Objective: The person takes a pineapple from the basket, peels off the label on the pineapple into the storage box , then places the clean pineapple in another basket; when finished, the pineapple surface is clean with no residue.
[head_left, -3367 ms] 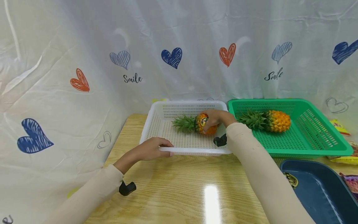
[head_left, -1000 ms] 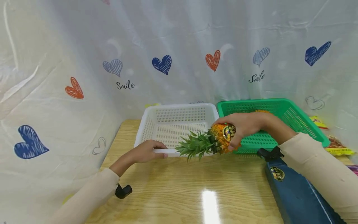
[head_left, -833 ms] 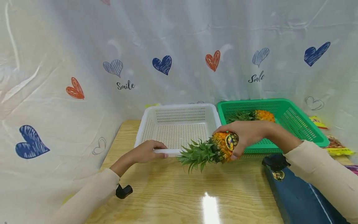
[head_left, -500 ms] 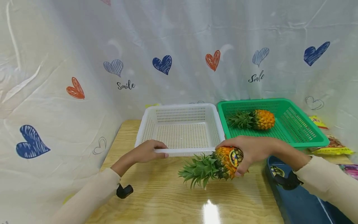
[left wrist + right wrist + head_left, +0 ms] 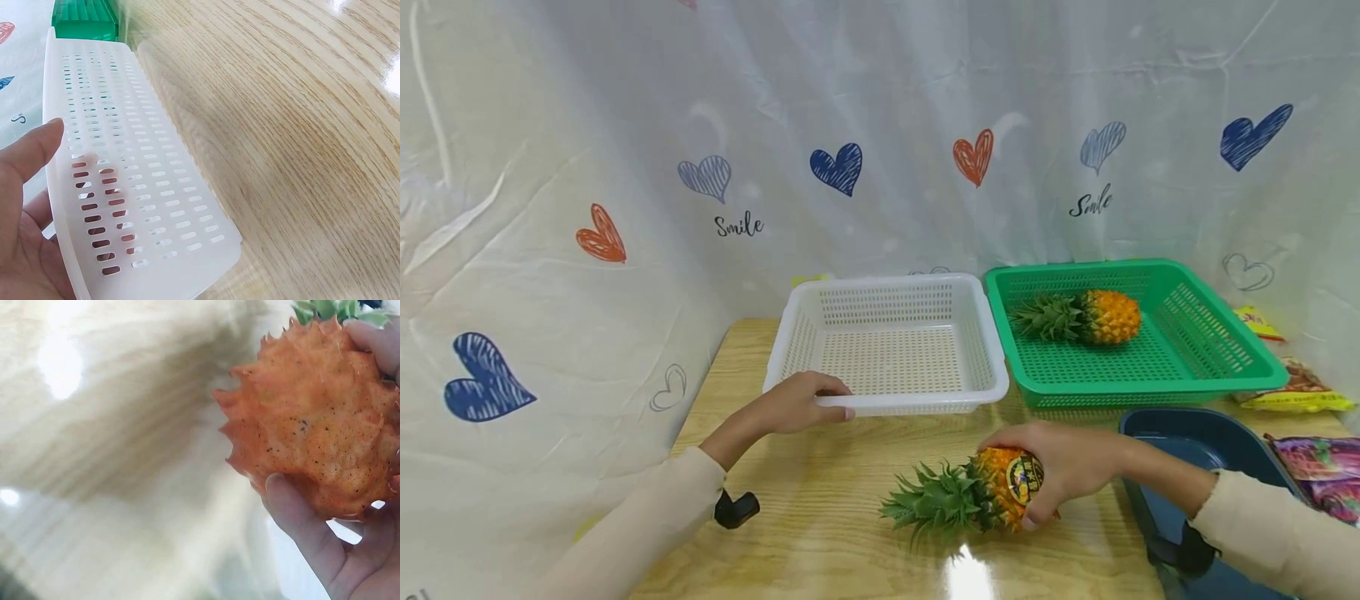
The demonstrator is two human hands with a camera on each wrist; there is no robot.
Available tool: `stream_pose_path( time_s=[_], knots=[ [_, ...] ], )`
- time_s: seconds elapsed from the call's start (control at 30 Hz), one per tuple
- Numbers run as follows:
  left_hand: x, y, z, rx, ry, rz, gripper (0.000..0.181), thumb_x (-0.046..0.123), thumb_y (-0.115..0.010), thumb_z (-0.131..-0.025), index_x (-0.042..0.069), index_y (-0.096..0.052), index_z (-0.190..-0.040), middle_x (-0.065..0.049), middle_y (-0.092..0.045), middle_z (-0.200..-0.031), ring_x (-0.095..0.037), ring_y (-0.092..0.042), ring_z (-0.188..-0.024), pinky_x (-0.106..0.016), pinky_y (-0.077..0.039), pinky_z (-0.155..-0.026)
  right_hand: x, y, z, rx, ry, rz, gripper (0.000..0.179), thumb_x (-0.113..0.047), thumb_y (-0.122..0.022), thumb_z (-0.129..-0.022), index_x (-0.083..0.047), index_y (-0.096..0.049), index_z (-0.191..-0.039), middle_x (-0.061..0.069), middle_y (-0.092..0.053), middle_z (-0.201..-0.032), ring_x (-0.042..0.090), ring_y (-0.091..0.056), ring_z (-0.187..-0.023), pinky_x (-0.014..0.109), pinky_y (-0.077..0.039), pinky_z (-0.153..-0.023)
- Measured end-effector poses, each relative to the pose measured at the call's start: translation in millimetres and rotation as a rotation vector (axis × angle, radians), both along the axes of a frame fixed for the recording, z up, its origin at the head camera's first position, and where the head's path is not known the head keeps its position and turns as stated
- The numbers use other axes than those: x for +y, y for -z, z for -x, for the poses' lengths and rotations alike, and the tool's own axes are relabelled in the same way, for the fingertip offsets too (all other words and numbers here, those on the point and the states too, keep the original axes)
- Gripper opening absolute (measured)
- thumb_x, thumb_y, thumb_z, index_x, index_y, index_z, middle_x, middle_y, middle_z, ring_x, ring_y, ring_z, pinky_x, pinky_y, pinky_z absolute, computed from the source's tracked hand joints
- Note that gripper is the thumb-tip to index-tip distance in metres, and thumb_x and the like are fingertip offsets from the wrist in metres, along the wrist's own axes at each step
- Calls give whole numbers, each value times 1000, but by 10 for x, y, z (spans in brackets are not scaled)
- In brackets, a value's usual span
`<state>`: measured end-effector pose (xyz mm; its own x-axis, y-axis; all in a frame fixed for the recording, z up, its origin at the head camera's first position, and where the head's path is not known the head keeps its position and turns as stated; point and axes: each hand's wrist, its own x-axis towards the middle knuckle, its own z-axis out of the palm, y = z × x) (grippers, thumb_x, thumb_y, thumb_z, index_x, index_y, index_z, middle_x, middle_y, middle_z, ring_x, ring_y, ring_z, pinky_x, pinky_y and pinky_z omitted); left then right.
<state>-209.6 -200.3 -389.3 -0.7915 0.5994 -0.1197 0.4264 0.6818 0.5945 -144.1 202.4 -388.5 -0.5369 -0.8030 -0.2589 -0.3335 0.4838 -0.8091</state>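
Observation:
My right hand (image 5: 1067,467) grips an orange pineapple (image 5: 1000,479) with a dark round label, low over the front of the table, its green leaves pointing left. In the right wrist view the pineapple's spiky base (image 5: 319,419) faces the camera, with the thumb and fingers round its sides. Whether it touches the wood I cannot tell. My left hand (image 5: 801,404) holds the front rim of a white plastic basket (image 5: 917,406), thumb outside and fingers inside, as the left wrist view also shows. A second pineapple (image 5: 1108,318) lies in the green basket (image 5: 1150,388).
Beside the white basket stands the green one, touching or nearly so. A dark blue tray (image 5: 1180,467) lies at the right under my right forearm. Snack packets (image 5: 1322,467) lie along the right side. A curtain with printed hearts (image 5: 880,100) hangs behind the wooden table (image 5: 820,517).
The labelled pineapple has left the white basket in my right hand and come down toward the table's front. My left hand has stayed on the white rim. The view has shifted slightly.

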Motion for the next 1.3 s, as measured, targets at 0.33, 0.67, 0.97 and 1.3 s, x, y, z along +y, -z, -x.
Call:
stream_pose_path(
  time_s=[0.33,0.67,0.97,1.3],
  knots=[
    [2,10,7,-20,-8,-10,31,40,-66,-97,18,-73,-117,3,-72,-111,-16,-66,-100,-36,-54,-84,-48,189,-28,83,70,35,77,-26,-87,-69,-16,-54,-138,-2,-65,-106,6,-66,-82,27,-59,-65],
    [36,-56,-47,-23,-31,9,34,41,-66,-97,16,-72,-119,2,-71,-111,-14,-65,-98,-37,-54,-84,-59,231,-45,69,102,9,84,-24,-85,-71,-7,-48,-144,0,-66,-106,8,-67,-82,28,-59,-66],
    [1,-61,-73,-5,-52,17,39,41,-68,-96,15,-68,-125,0,-69,-119,-24,-63,-113,-45,-52,-96,-100,166,-56,41,115,-20,89,-23,-85,-71,-3,-44,-147,3,-64,-110,9,-67,-84,28,-58,-69],
    [68,-176,-195,118,-93,-150,49,39,-70,-95,13,-58,-136,-7,-61,-133,-31,-58,-123,-52,-45,-104,-106,145,-48,118,126,-101,92,-33,-86,-71,-5,-44,-149,8,-59,-132,19,-64,-107,36,-54,-87]
  ],
)
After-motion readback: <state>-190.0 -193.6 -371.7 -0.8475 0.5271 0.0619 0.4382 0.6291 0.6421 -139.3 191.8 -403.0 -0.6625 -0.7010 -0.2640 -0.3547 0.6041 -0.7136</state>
